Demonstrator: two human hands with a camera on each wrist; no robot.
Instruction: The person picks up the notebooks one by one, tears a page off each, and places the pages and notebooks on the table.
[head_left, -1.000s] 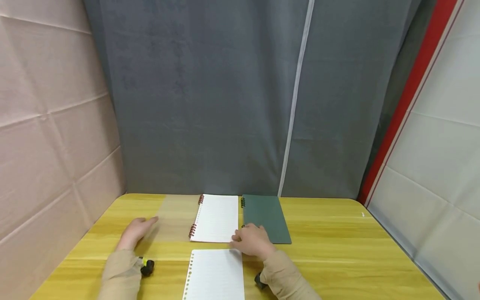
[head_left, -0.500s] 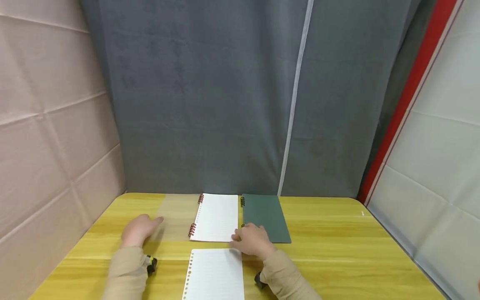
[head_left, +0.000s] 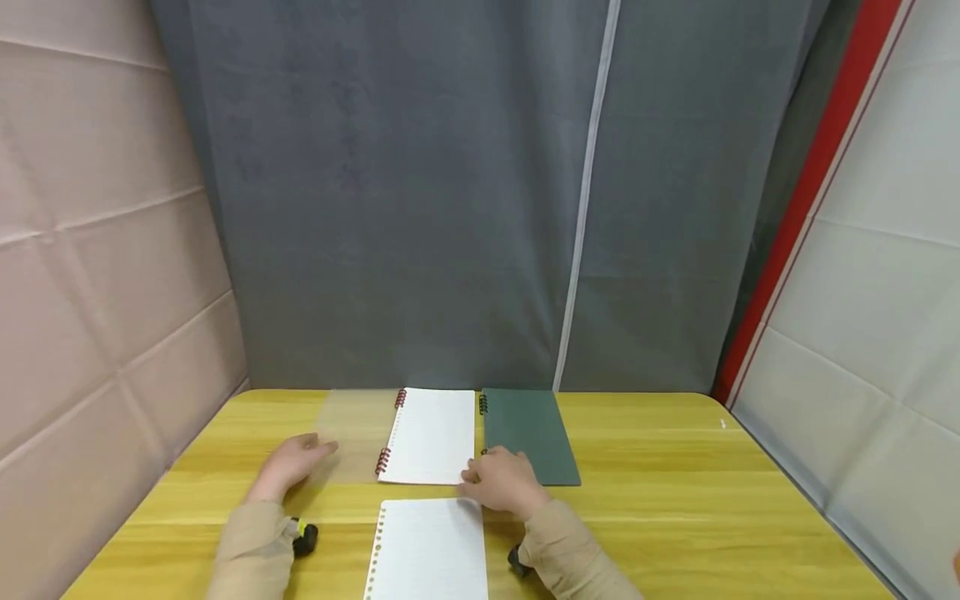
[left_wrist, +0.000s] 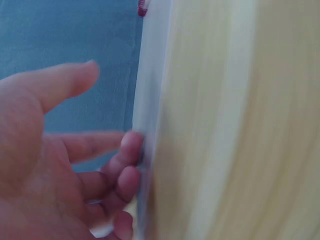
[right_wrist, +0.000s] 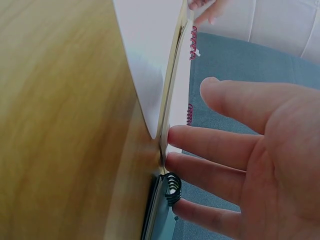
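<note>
An open spiral notebook (head_left: 431,435) with red coils lies on the yellow table (head_left: 675,500), its clear cover (head_left: 356,425) folded out to the left. My left hand (head_left: 300,461) rests with relaxed fingers (left_wrist: 127,145) against the near edge of that cover (left_wrist: 150,100). My right hand (head_left: 501,479) touches the notebook's near right corner. Its straight fingers (right_wrist: 200,140) lie along the page edges (right_wrist: 172,100). A closed green notebook (head_left: 528,433) lies just right of the open one, its black coil (right_wrist: 171,187) beside my fingers.
A loose white punched sheet (head_left: 431,550) lies at the table's front between my forearms. Grey curtain hangs behind the table, a beige padded wall stands at the left, and a white panel with a red strip at the right.
My left hand has slid a little to the right over the clear cover, toward the red coils. My right hand has stayed on the notebook's corner.
</note>
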